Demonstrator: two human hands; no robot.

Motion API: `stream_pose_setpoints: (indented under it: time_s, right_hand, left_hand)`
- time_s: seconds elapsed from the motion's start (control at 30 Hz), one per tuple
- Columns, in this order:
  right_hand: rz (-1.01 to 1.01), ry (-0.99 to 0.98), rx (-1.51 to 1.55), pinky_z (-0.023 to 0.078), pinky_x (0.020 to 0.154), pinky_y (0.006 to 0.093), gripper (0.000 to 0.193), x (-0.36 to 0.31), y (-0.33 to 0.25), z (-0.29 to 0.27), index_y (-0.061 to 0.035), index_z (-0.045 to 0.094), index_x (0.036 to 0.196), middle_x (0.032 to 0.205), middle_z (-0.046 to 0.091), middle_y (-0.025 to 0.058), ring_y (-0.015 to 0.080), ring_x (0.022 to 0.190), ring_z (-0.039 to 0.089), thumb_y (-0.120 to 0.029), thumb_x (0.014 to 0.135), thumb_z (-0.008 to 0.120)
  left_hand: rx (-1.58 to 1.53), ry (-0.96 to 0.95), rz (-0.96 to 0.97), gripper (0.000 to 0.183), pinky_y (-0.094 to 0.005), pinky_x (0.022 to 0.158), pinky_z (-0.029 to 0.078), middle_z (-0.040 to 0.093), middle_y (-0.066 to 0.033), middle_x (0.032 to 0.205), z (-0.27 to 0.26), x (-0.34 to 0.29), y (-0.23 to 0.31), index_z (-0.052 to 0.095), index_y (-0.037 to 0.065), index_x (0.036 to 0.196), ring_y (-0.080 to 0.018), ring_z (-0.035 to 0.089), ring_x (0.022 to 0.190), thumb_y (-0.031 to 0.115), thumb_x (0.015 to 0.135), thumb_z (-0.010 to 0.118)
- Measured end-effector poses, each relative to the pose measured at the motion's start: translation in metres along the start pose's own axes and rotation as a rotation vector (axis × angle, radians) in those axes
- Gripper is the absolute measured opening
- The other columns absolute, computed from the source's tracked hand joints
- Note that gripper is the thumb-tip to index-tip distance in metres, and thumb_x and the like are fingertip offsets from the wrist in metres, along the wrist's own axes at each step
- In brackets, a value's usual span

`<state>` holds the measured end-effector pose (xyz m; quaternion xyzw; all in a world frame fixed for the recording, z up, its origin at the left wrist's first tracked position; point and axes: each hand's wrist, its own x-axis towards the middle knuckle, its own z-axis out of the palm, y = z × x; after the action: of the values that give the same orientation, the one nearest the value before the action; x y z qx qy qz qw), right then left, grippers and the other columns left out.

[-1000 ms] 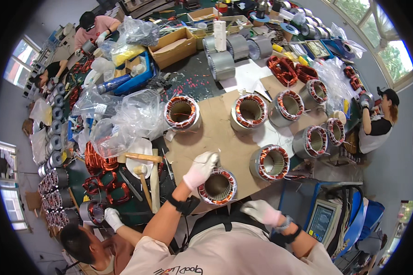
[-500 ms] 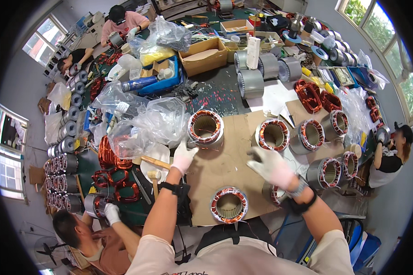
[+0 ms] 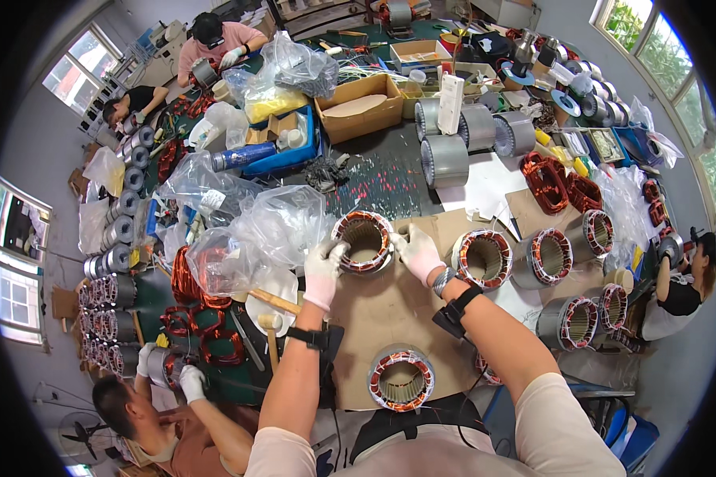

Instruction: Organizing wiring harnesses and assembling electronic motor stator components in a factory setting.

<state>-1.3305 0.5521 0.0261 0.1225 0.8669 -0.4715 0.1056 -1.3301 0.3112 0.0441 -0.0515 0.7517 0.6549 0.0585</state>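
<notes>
A motor stator [image 3: 363,242] stands on the brown cardboard in front of me, its open bore ringed by copper windings laced with white cord. White-gloved, my left hand [image 3: 324,272] curls its fingers against the stator's left side. On the opposite side my right hand [image 3: 418,254], also gloved, has thumb and fingers at the rim. Between them the two hands hold the stator; some fingertips are hidden behind it. Closer to my body, another wound stator [image 3: 401,378] sits at the cardboard's near edge. To the right of my right hand stands a further stator [image 3: 484,259].
Several more wound stators [image 3: 569,322] stand at the right. A clear plastic bag [image 3: 274,226], a mallet [image 3: 270,323] and copper coils [image 3: 217,334] lie left. Bare steel cores [image 3: 444,161] and a cardboard box [image 3: 360,109] are farther back. A co-worker [image 3: 135,413] sits at lower left.
My right hand has swung left from above the right-hand stators to the middle stator's right side. My left hand has closed in on its left side. The view has shifted slightly.
</notes>
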Motion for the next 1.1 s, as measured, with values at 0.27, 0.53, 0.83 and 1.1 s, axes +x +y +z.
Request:
stream_pose_setpoints:
  time_s: [0.27,0.53,0.83,1.1]
  right_hand:
    - [-0.007,-0.125,-0.262,0.055,0.094,0.0476,0.065,0.022,-0.051,-0.010,0.0045,0.062,0.116,0.108,0.074,0.0264,0.0412,0.107,0.072,-0.053,0.088,0.075]
    - [0.055,-0.042,-0.443,0.058,0.091,0.0495,0.034,0.037,-0.049,0.008,0.0027,0.058,0.121,0.106,0.075,0.0282,0.0435,0.101,0.074,-0.014,0.091,0.058]
    - [0.043,0.137,-0.297,0.058,0.083,0.0534,0.048,-0.036,-0.035,0.030,0.0063,0.053,0.115,0.090,0.073,0.0283,0.0456,0.089,0.072,-0.030,0.088,0.069]
    - [0.160,0.052,-0.038,0.058,0.081,0.0510,0.051,-0.116,-0.022,0.026,0.0043,0.055,0.113,0.092,0.072,0.0276,0.0441,0.088,0.072,-0.040,0.094,0.073]
  left_hand:
    - [-0.165,0.261,0.165,0.020,-0.0257,0.064,0.045,0.062,-0.0006,0.082,-0.026,-0.090,0.081,0.070,-0.002,0.104,-0.0082,0.055,0.072,0.018,0.105,0.066]
    - [-0.027,0.645,0.138,0.025,-0.0255,0.057,0.045,0.063,-0.0021,0.086,-0.055,-0.120,0.078,0.066,-0.001,0.120,-0.0084,0.056,0.066,0.018,0.104,0.063]
    - [0.563,-0.005,0.046,0.075,-0.0469,0.086,0.057,0.074,-0.0256,0.107,-0.004,-0.067,-0.013,0.050,-0.002,0.135,-0.0442,0.072,0.096,0.045,0.087,0.083]
    - [0.892,-0.019,0.168,0.037,-0.0537,0.091,0.054,0.072,-0.0270,0.100,0.020,0.005,-0.026,0.069,0.002,0.108,-0.0464,0.069,0.098,0.032,0.087,0.071]
